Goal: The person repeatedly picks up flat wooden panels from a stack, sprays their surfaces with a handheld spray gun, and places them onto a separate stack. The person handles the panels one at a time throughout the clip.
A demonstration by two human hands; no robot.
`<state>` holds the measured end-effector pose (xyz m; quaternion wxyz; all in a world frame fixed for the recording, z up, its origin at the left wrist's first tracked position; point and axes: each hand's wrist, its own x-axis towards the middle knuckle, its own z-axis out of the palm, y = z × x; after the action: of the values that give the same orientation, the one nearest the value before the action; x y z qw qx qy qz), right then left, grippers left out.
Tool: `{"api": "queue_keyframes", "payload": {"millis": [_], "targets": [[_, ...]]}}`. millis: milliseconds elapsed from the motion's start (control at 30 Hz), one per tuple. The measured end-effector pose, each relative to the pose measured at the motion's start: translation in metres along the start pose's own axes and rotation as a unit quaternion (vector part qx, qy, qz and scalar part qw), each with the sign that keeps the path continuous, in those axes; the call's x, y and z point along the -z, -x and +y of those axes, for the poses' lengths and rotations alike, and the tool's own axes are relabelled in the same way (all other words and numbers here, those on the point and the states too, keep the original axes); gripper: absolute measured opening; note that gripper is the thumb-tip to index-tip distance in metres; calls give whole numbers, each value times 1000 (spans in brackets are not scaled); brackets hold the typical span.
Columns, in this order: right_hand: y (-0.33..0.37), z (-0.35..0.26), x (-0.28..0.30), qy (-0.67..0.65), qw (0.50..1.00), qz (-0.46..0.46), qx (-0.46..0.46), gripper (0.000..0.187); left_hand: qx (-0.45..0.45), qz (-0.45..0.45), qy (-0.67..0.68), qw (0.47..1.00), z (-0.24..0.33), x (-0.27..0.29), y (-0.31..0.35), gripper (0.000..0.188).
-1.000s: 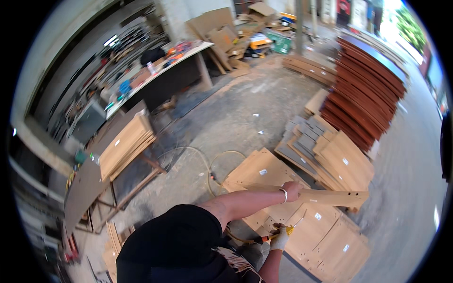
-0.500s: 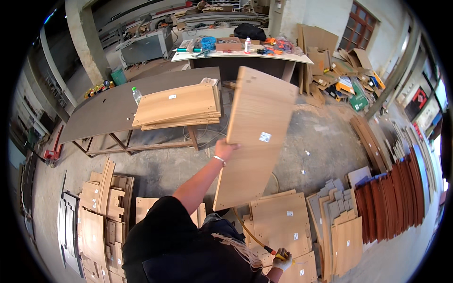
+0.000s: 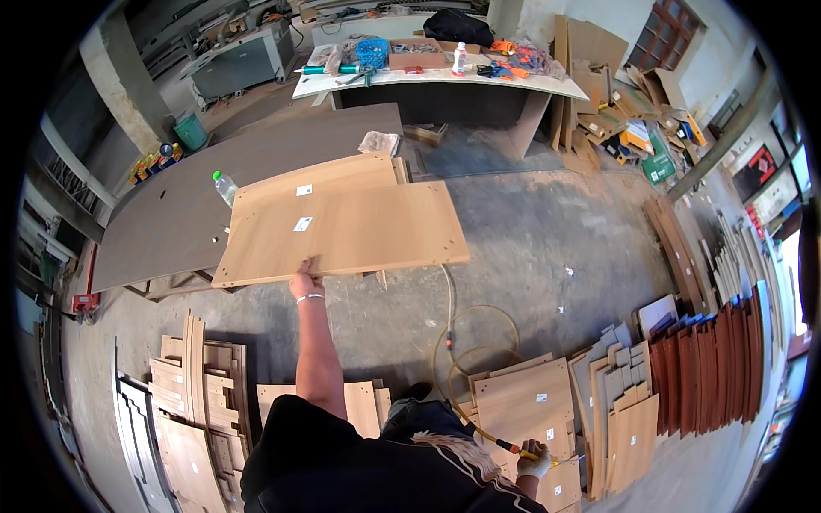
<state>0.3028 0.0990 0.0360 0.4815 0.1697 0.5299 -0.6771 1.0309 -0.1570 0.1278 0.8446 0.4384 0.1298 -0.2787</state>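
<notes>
My bare left hand, with a pale band at the wrist, is closed on the near edge of a wood-grain panel. That panel lies nearly flat over a stack of like panels on the dark table; I cannot tell whether it touches them. A small white label and holes near its right end show on its face. Down at the lower right, my gloved right hand grips an air blow gun with a thin nozzle, joined to a yellowish hose.
A dark table holds a green-capped bottle. Behind stands a white-topped bench with tools and a blue basket. Panel stacks stand on the floor at both sides of me, with reddish-brown boards far right. Hose loops lie on the floor.
The panel in my left hand has swung from upright to nearly flat and moved left, over the stack on the table. My right hand still grips the air blow gun low on the right.
</notes>
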Motion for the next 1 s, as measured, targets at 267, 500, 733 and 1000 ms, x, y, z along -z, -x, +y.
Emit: {"api": "queue_keyframes", "payload": {"millis": [267,500,733,1000], "targets": [[24,21,-39,18,1000,10,-12,15,26,76,-15,997,6,1,-134,27],[38,44,0,-105,994,17,-23,15,224,-82,-148,960,68,-26,-225,57],[74,75,45,-207,971,118,22,13,270,-64,-345,897,-38,-16,-147,61],[102,90,68,-293,937,184,50,14,146,15,-356,923,-99,-81,-144,35]]}}
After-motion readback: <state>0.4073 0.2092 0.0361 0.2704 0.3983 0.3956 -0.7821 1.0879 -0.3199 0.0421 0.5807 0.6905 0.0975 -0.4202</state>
